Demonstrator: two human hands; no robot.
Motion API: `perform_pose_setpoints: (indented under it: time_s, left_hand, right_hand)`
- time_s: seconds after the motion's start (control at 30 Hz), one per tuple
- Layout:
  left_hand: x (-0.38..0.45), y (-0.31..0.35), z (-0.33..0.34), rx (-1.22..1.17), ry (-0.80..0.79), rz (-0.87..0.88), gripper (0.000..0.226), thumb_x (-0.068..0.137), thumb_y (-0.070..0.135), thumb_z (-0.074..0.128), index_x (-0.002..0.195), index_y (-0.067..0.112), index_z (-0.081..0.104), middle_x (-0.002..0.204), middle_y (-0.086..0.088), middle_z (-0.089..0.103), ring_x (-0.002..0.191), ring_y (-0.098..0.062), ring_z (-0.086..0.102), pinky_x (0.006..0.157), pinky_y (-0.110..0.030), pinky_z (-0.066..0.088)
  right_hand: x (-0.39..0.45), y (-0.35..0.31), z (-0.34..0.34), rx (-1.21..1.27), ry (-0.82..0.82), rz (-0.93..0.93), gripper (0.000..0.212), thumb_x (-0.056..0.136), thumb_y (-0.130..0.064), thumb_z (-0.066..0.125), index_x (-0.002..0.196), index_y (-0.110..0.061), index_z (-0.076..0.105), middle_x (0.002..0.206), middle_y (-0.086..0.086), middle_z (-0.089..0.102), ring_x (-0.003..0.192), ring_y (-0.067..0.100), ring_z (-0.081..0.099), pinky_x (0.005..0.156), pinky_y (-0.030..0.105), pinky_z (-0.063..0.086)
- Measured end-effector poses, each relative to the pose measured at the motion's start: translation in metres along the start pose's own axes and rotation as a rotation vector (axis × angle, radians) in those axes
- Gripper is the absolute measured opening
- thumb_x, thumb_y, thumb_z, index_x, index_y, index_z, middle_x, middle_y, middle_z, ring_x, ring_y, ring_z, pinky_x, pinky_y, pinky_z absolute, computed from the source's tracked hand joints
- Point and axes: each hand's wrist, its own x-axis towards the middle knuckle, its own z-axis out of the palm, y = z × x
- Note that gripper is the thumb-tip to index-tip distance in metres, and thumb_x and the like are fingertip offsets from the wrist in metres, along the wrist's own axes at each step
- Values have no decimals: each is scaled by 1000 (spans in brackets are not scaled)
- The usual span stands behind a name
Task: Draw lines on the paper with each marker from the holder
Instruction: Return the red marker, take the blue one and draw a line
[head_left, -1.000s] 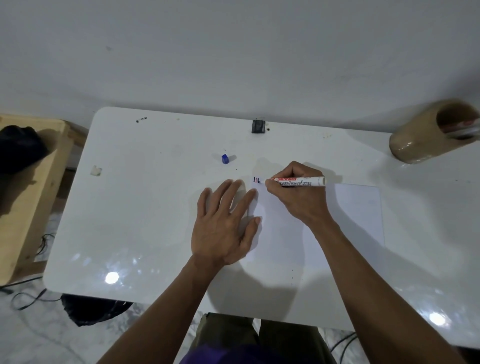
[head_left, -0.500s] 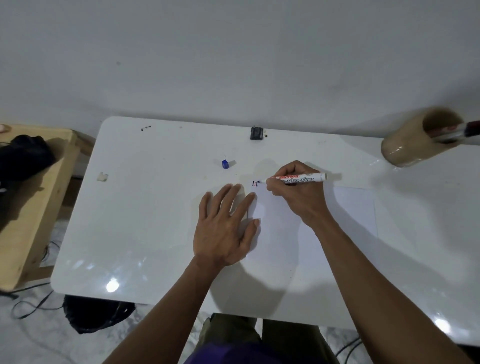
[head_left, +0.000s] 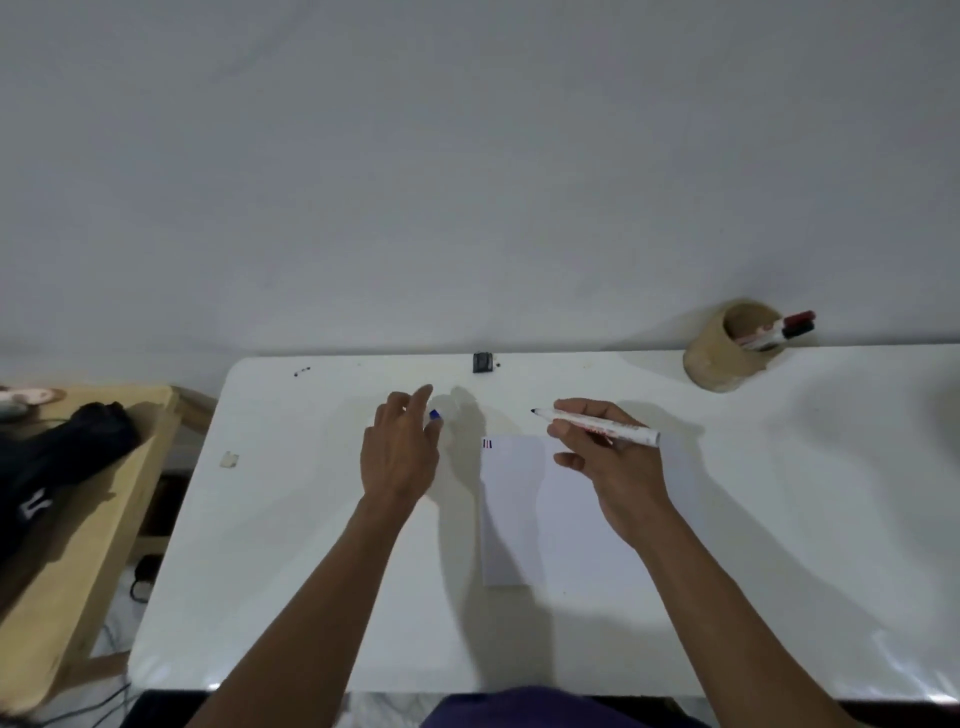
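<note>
Left hand: raised over table, fingers loosely spread, tips at blue cap; cannot tell if touching it yet. Holds nothing.
Right hand: thumb + forefinger pinch marker mid-barrel; other fingers curled loose under it.
Marker: uncapped, dark tip pointing left, off the paper, barrel approx level.
Blue cap: on table, just beyond left fingertips; prob. belongs to marker in hand.
Paper: flat on table, between the two hands, part under right wrist.
Lines: three short strokes, top-left corner of paper, just left of & below marker tip.
Holder: far right, well apart from right fingers; two capped markers inside.
Progress (est.): three strokes down, so drawing looks done. Left: recap this one, return to holder.
</note>
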Motion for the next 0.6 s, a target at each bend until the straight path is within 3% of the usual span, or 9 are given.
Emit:
perform_pose_setpoints:
  time_s: [0.1, 0.27, 0.37, 0.5, 0.6]
  left_hand:
    - [13, -1, 0, 102, -51, 35, 34, 102, 25, 50, 134, 17, 59, 126, -9, 62, 116, -32, 58, 92, -44, 47]
    - [17, -2, 7, 80, -24, -1, 21, 100, 17, 53, 103, 7, 70, 99, -12, 67, 91, -35, 63, 74, -36, 46]
    - [10, 4, 0, -161, -16, -99, 14, 95, 11, 60, 96, 4, 72, 89, -11, 72, 77, -27, 61, 68, -30, 42]
    - [-21, 20, -18, -571, 17, -152, 9, 89, 9, 70, 95, 12, 76, 85, -2, 77, 81, -19, 68, 76, -27, 47]
    - [-51, 31, -30, -872, 3, -148, 12, 89, 9, 71, 92, 18, 78, 78, 10, 76, 73, -5, 67, 70, -24, 53]
  right_hand:
    - [-4, 0, 1, -3, 20, -11, 23, 86, 4, 76, 96, -15, 69, 112, 9, 78, 97, 24, 72, 69, 34, 60]
    - [-8, -6, -1, -7, 48, -11, 25, 86, 5, 76, 92, -14, 61, 111, 7, 79, 93, 23, 73, 68, 33, 62]
    - [-12, -10, -1, -41, 59, -37, 15, 90, -1, 74, 94, -11, 65, 111, 8, 78, 90, 21, 75, 70, 32, 61]
    - [-22, -22, 10, -39, 92, -99, 6, 95, -9, 69, 101, -8, 69, 96, 5, 80, 87, 21, 77, 68, 30, 62]
    - [-35, -33, 22, -69, 99, -167, 6, 97, -14, 68, 101, -10, 68, 87, 3, 80, 80, 15, 77, 63, 27, 61]
